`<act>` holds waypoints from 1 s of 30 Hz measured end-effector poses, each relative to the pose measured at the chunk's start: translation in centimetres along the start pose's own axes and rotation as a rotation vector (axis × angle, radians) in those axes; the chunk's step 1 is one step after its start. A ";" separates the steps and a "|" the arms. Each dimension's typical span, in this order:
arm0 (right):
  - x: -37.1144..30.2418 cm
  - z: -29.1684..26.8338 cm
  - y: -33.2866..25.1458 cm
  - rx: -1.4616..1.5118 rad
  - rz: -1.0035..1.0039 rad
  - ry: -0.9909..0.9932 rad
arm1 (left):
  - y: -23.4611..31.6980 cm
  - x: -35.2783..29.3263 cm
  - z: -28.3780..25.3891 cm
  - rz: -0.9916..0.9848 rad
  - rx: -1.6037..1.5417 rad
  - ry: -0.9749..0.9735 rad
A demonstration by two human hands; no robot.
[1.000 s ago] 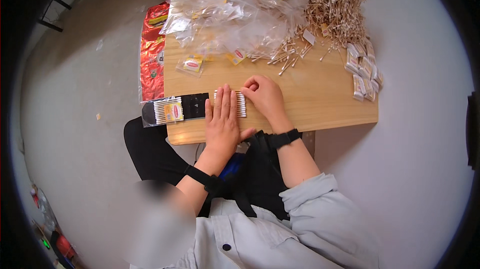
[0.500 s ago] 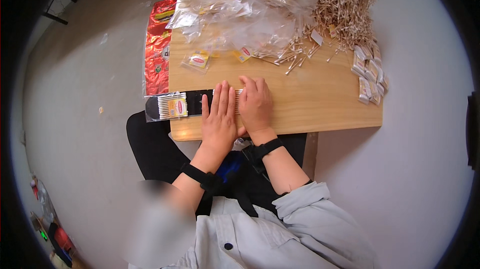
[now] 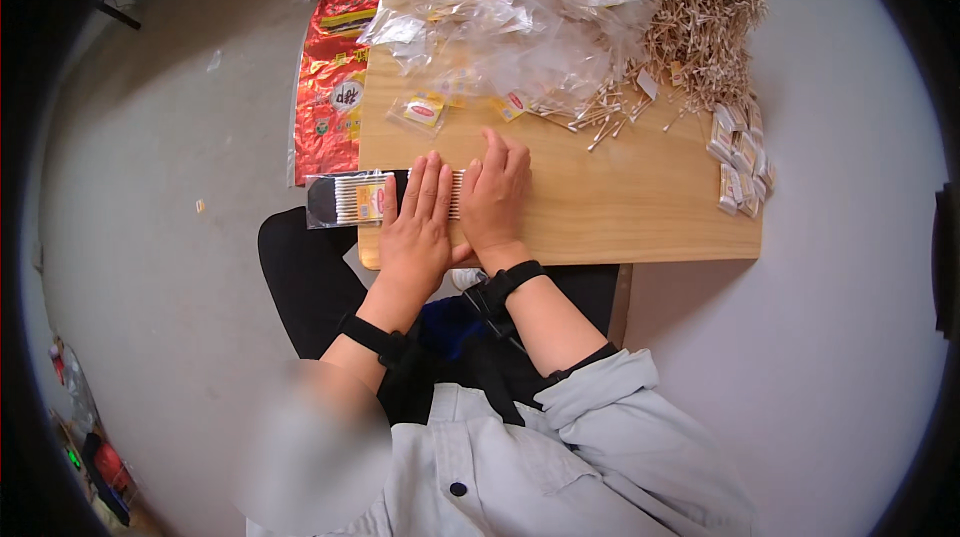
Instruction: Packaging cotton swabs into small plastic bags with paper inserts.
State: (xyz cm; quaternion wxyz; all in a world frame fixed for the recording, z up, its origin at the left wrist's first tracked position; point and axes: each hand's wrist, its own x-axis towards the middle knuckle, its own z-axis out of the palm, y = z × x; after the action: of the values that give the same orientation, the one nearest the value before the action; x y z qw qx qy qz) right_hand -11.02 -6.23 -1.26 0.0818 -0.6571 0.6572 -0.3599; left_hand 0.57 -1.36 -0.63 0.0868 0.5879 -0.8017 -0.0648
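Note:
A flat clear bag of cotton swabs [image 3: 348, 199] with a yellow label lies on a black strip [image 3: 321, 202] at the table's near left edge. My left hand [image 3: 418, 222] lies flat with its fingers stretched, its index side against the bag's labelled end. More swab sticks [image 3: 456, 195] show in a row between my two hands, partly covered by them. Close beside it, my right hand [image 3: 497, 192] rests at the right end of that row, fingers slightly bent and partly apart; no grip on anything is visible.
Crumpled clear bags [image 3: 530, 22] cover the back of the wooden table [image 3: 620, 207]. A big heap of loose swabs [image 3: 705, 22] stands at the back right, with small white packs [image 3: 740, 159] nearer. Labelled bags [image 3: 424, 109] lie behind my hands; a red sack [image 3: 335, 97] hangs at the left edge.
Both hands have slid left along the black strip. The gap between my left hand and the labelled bag of swabs has closed. The view has shifted a little.

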 end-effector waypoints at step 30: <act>0.2 3.0 -0.7 -0.314 -0.152 -0.068 | -1.2 -1.7 -4.4 -0.119 -0.068 -0.059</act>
State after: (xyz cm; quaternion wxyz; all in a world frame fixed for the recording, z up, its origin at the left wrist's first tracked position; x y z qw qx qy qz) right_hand -8.75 -7.39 -2.95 -0.0272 -0.7213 0.6508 -0.2354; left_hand 3.12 -0.05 3.32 0.0790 0.6290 -0.7649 -0.1143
